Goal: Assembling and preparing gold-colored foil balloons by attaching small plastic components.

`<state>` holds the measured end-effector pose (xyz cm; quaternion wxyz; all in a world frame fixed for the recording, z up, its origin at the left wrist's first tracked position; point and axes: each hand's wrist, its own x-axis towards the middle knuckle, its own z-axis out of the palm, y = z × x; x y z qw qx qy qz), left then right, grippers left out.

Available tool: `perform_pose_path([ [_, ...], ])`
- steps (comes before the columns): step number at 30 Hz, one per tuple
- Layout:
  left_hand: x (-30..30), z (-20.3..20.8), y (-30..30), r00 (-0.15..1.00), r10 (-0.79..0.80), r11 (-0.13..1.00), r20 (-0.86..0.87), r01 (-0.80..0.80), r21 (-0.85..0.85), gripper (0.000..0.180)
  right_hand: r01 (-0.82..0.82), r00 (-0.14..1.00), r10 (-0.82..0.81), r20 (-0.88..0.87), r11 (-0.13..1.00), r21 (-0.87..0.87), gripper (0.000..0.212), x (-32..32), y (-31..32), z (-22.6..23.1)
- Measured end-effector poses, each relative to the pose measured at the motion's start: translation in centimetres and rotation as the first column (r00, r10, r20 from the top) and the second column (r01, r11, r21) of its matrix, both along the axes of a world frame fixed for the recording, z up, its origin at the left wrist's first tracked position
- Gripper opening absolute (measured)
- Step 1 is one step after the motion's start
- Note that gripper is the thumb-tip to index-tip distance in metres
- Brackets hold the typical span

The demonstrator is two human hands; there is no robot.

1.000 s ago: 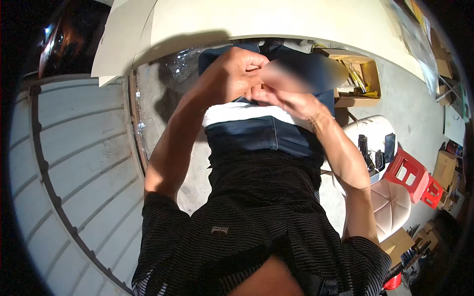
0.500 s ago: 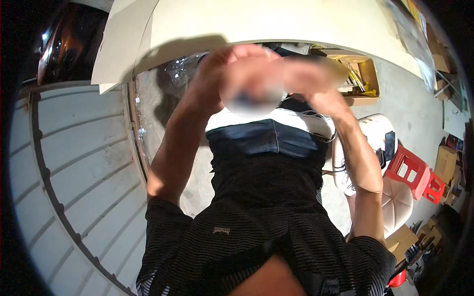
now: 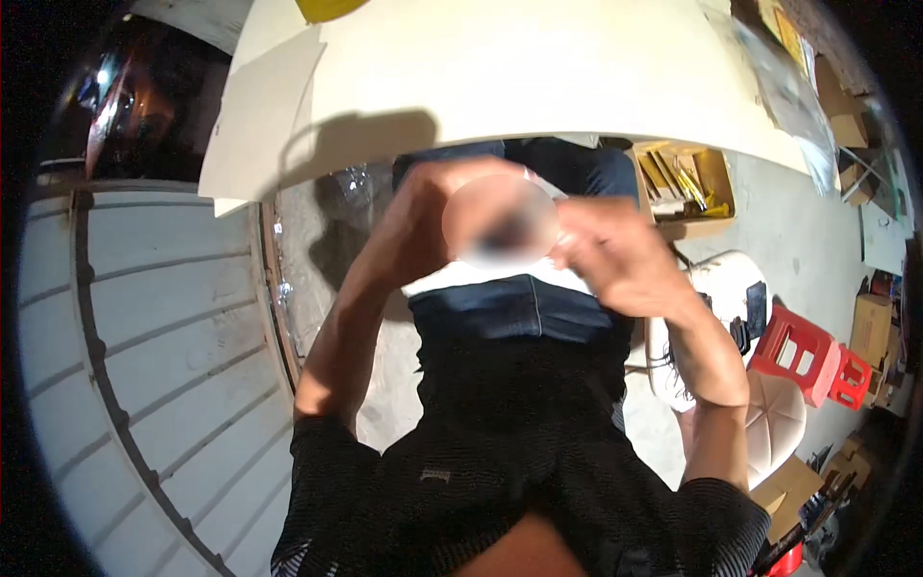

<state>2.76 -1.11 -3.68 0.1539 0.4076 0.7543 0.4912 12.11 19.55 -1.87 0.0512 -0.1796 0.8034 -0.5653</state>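
Observation:
My left hand (image 3: 428,207) is raised over my lap with its fingers curled inward. A blurred patch covers its fingertips and whatever they hold; something dark shows vaguely there. From the other side my right hand (image 3: 625,255) meets it, fingers bent and drawn together at the patch's edge, slightly smeared by motion. What they grip I cannot make out. Beneath both hands a white sheet-like piece (image 3: 437,281) lies across my dark jeans (image 3: 481,308). In front of the hands runs the edge of a pale table (image 3: 538,96).
Right of my legs stands an open carton (image 3: 707,221) with yellow and dark pieces. Beside it are a pale padded chair (image 3: 716,274) holding a dark device, a round cushioned seat (image 3: 774,423) and red plastic stools (image 3: 798,351). Pale slatted panels (image 3: 163,365) fill the left.
The view has tilted, showing more tabletop. Both hands sit lower in the picture; my right hand has turned, its fingers now bent toward the left one.

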Motion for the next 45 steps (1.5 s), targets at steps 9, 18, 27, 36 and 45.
perform_pose_path([
  [9,0.5,1.7,-0.1,0.99,-0.124,0.99,0.072,0.118,0.083,0.019,-0.021,1.0,0.021,-0.005,0.993,-0.115,0.016,0.3,0.6,1.6],
  [18,0.0,3.5,-0.3,0.959,-0.279,0.958,0.041,0.276,0.079,0.022,0.033,0.999,-0.029,0.022,0.981,-0.193,0.023,0.0,0.8,3.4],
  [27,0.4,3.8,-0.6,0.947,-0.239,0.961,0.213,0.2,0.189,0.025,0.101,0.995,-0.1,0.021,0.994,-0.046,0.017,-1.2,1.4,5.3],
  [36,-0.2,5.5,-0.6,0.92,-0.288,0.95,0.266,0.239,0.203,0.023,0.194,0.972,-0.181,0.151,0.978,-0.074,0.017,-2.2,2.5,6.5],
  [45,-2.1,4.6,-0.1,0.856,-0.46,0.847,0.234,0.346,0.403,0.046,0.162,0.987,-0.163,-0.006,0.984,-0.078,0.028,-4.6,3.4,6.6],
])
